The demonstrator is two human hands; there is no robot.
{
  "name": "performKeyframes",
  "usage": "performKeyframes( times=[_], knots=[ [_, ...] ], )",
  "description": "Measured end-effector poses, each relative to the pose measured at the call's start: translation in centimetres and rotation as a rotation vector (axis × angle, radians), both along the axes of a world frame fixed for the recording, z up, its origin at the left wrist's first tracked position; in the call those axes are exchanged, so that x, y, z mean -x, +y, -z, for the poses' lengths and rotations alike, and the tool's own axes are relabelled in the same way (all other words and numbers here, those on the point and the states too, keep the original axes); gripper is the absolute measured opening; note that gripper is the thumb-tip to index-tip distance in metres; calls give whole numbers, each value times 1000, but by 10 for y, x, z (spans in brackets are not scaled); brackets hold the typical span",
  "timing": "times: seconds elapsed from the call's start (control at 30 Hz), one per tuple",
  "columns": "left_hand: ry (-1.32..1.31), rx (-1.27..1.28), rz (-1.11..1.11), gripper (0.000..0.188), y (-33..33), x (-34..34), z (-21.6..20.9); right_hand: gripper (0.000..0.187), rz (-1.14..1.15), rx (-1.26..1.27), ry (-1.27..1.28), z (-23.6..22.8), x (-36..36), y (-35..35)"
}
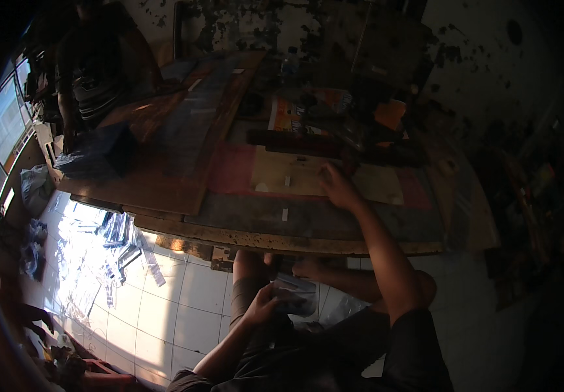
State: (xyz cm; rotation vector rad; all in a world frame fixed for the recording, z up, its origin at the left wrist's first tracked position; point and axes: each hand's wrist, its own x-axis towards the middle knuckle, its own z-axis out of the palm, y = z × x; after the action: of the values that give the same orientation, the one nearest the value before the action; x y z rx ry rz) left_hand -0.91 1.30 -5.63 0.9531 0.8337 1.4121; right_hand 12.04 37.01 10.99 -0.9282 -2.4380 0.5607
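Note:
My left hand [264,304] is low over my lap, closed on the edge of a greyish, see-through plastic sheet or bag [300,297]; its exact kind is not clear. Over the low table, my right hand [342,187] reaches forward onto a pale yellow panel [360,185] with pink ends. Its fingers are bent together near the panel's far side, and whatever they may hold is too dark to make out. A small pale piece [287,181] lies on the panel left of that hand. Nearer the front edge is another small white piece [285,214].
Behind the panel runs a dark bar-like fixture [295,140]. A bottle [289,65] stands at the back. Another person [99,72] is at the far left, near a dark box [109,150]. Many strips and scraps [115,245] litter the sunlit tiled floor.

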Motion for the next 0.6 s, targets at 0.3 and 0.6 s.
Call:
performKeyframes(
  times=[0.3, 0.6],
  knots=[
    [-69, 73, 28, 32, -1, 0, -25, 37, -87, -320, 0, -28, -12, -63],
    [-14, 54, 10, 33, -1, 2, -19, 46, -76, -290, -6, -9, -19, -88]
  ],
)
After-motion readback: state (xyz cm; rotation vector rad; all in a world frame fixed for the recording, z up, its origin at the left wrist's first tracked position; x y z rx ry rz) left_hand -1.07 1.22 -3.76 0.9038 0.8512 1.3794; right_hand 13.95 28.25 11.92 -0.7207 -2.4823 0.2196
